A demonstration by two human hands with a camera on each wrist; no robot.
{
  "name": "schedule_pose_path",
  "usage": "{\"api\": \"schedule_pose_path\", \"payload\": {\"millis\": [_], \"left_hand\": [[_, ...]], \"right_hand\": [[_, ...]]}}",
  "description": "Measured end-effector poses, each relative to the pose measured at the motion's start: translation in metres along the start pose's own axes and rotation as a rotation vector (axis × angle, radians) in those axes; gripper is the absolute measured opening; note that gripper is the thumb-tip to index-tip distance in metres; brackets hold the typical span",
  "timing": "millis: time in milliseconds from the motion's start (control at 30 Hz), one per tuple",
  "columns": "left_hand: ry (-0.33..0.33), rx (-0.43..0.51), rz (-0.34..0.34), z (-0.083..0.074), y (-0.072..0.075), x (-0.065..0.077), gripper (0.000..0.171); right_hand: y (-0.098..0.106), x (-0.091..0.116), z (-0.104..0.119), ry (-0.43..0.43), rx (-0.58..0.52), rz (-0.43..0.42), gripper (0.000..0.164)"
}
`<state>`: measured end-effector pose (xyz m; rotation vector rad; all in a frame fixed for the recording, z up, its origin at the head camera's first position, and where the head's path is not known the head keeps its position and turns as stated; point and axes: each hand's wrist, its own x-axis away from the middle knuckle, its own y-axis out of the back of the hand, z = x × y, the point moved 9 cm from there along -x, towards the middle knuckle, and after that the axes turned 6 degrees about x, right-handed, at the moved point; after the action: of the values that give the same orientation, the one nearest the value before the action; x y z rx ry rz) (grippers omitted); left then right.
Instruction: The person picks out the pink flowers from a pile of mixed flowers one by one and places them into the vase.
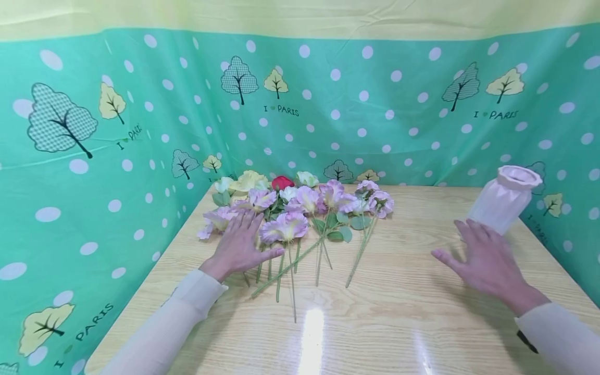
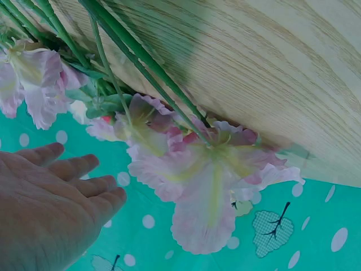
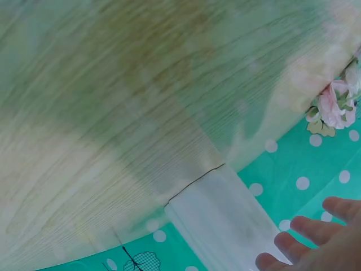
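A pile of artificial flowers lies on the table, with lilac blooms (image 1: 285,227), a red rose (image 1: 283,182) and a pale yellow bloom (image 1: 249,180). Over the left part of the pile, my left hand (image 1: 238,247) hovers with its fingers extended, gripping nothing. Its fingers (image 2: 84,166) are beside a pink-lilac flower (image 2: 206,180) in the left wrist view. On the right stands a pale pleated vase (image 1: 503,200), white in the right wrist view. My right hand (image 1: 489,263) is spread in front of the vase's lower part; whether it touches is unclear.
Green stems (image 1: 294,286) point toward the near side of the wood-grain table (image 1: 384,323). A green dotted cloth (image 1: 328,125) printed with trees rises around the back and both sides. Light glares off the tabletop near the front.
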<state>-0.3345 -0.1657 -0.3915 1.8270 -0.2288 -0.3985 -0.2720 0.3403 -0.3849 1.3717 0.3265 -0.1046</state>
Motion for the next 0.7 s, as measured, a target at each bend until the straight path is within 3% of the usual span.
{"api": "schedule_pose_path", "payload": {"millis": [367, 700], "left_hand": [[0.001, -0.001, 0.007, 0.000, -0.001, 0.001, 0.118], [0.004, 0.001, 0.010, -0.001, 0.000, 0.000, 0.119]], "right_hand": [[0.022, 0.001, -0.029, -0.171, -0.073, -0.135, 0.085], [0.047, -0.001, -0.060, -0.348, -0.109, -0.277, 0.094]]}}
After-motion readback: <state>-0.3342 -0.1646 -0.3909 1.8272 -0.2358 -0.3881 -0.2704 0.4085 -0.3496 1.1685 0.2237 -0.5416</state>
